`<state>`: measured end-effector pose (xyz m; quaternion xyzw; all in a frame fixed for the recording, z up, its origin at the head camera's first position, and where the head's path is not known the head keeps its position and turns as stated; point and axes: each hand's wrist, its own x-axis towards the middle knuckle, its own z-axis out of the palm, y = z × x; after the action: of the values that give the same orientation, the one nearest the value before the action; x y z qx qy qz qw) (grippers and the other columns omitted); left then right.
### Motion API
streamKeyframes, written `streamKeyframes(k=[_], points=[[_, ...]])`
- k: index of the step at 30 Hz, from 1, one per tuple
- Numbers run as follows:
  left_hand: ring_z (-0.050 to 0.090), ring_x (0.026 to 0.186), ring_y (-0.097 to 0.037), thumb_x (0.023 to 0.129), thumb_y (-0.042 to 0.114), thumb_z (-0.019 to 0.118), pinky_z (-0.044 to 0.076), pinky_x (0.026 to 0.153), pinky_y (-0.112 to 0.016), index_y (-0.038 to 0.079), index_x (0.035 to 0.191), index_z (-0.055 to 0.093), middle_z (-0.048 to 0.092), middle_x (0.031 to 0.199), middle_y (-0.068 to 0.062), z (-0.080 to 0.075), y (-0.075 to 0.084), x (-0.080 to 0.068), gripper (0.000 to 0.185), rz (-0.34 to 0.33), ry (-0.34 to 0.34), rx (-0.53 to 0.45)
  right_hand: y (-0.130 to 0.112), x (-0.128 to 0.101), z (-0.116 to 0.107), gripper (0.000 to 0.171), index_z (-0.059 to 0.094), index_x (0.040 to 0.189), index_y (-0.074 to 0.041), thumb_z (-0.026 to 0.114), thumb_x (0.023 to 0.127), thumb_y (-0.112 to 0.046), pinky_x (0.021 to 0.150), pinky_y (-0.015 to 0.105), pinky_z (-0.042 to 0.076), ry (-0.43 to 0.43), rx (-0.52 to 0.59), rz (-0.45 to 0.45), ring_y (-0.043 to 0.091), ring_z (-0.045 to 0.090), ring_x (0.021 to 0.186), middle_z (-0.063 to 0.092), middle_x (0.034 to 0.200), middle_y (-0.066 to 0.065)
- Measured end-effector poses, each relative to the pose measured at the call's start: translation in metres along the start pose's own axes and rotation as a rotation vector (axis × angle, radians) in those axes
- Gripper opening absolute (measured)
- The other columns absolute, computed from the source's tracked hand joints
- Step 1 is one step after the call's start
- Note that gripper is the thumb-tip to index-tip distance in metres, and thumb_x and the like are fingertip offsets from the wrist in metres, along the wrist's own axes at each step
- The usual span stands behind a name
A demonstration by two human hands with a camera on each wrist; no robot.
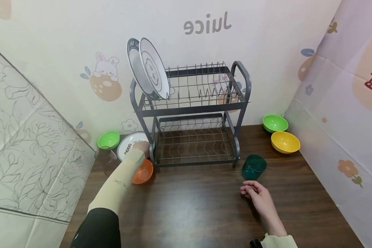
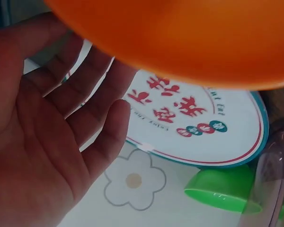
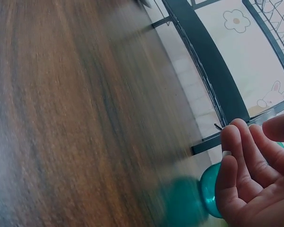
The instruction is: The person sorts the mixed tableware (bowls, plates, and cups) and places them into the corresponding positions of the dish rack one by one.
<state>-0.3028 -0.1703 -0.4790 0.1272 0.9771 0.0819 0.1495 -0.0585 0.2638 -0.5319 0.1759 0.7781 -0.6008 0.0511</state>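
1. Left of the dish rack [image 1: 192, 113], by the wall, stand a green bowl [image 1: 108, 139] and a clear glass [image 1: 106, 161], with a printed plate [image 1: 131, 144] lying flat between that bowl and the rack's left leg.
2. My left hand [image 1: 141, 148] reaches over the near edge of the printed plate, just left of the rack's leg; its fingers are straight and loose and grip nothing.
3. An orange bowl [image 1: 143, 171] sits just beside the rack's front left foot, under my forearm, which hides part of it from the head view.
4. Two white plates [image 1: 148, 69] stand upright in the left end of the rack's upper tier.
5. A dark green cup [image 1: 253, 167] stands just right of the rack's front right foot. My right hand [image 1: 257, 194] rests on the table near it, fingers loosely curled, holding nothing.
6. Further right of the rack, near the wall, are a second green bowl [image 1: 275, 123] and a yellow bowl [image 1: 285, 142], just beside each other.
7. The left wrist view shows what the head view cannot: my open palm [image 2: 47, 137], the plate's red lettering [image 2: 175, 101], and the orange bowl's underside [image 2: 180, 38] blocking the top.
8. The right wrist view shows my fingers [image 3: 241, 161] apart from the cup [image 3: 208, 189].
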Motion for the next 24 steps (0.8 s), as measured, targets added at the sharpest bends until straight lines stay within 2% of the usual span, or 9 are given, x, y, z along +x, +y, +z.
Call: streamKeyframes(k=[3,5,11,15,19,24], points=[[0.066,0.090,-0.036,0.086,0.017,0.058,0.052,0.083,-0.049,0.002,0.084,0.068,0.071,0.095,-0.019,0.008,-0.005,0.008,0.018,-0.003,0.006,0.013,0.001,-0.001,0.006,0.030,0.055,0.128,0.006,0.047,0.106,-0.014,0.081,0.025,0.053,-0.007,0.004,-0.012,0.021,0.067,0.094,0.068,0.111,0.020],[0.065,0.090,-0.037,0.085,0.017,0.059,0.052,0.082,-0.050,0.001,0.084,0.069,0.070,0.095,-0.020,0.013,-0.007,0.013,0.019,-0.032,0.009,0.008,0.002,-0.002,0.012,0.028,0.056,0.126,0.006,0.048,0.106,-0.012,0.080,0.027,0.053,-0.018,0.004,-0.022,0.022,0.067,0.093,0.068,0.109,0.020],[0.065,0.082,-0.035,0.079,0.008,0.062,0.054,0.075,-0.047,0.000,0.078,0.067,0.069,0.085,-0.020,0.028,-0.014,0.029,0.010,-0.051,0.041,0.054,0.003,-0.004,0.027,0.023,0.060,0.120,0.006,0.049,0.104,-0.007,0.079,0.029,0.054,-0.041,-0.026,-0.050,0.022,0.068,0.089,0.070,0.103,0.019],[0.065,0.081,-0.035,0.079,0.004,0.063,0.054,0.076,-0.048,-0.002,0.077,0.066,0.068,0.083,-0.019,0.033,-0.018,0.034,0.006,-0.066,0.050,0.070,0.000,-0.003,0.029,0.023,0.060,0.120,0.006,0.048,0.104,-0.006,0.079,0.030,0.054,-0.039,-0.036,-0.048,0.023,0.067,0.090,0.070,0.102,0.018],[0.065,0.083,-0.036,0.084,0.005,0.058,0.054,0.077,-0.049,-0.003,0.081,0.067,0.069,0.088,-0.021,0.036,-0.021,0.037,0.012,-0.108,0.046,0.062,-0.001,-0.003,0.027,0.024,0.059,0.121,0.006,0.047,0.104,-0.007,0.080,0.031,0.054,-0.038,-0.049,-0.048,0.024,0.067,0.091,0.070,0.103,0.017],[0.066,0.087,-0.040,0.085,0.004,0.056,0.054,0.077,-0.053,-0.006,0.086,0.067,0.069,0.093,-0.024,0.035,-0.019,0.038,0.015,-0.096,0.056,0.049,0.000,-0.002,0.026,0.024,0.060,0.120,0.005,0.047,0.105,-0.007,0.079,0.031,0.054,-0.035,-0.058,-0.040,0.025,0.067,0.091,0.070,0.103,0.016]])
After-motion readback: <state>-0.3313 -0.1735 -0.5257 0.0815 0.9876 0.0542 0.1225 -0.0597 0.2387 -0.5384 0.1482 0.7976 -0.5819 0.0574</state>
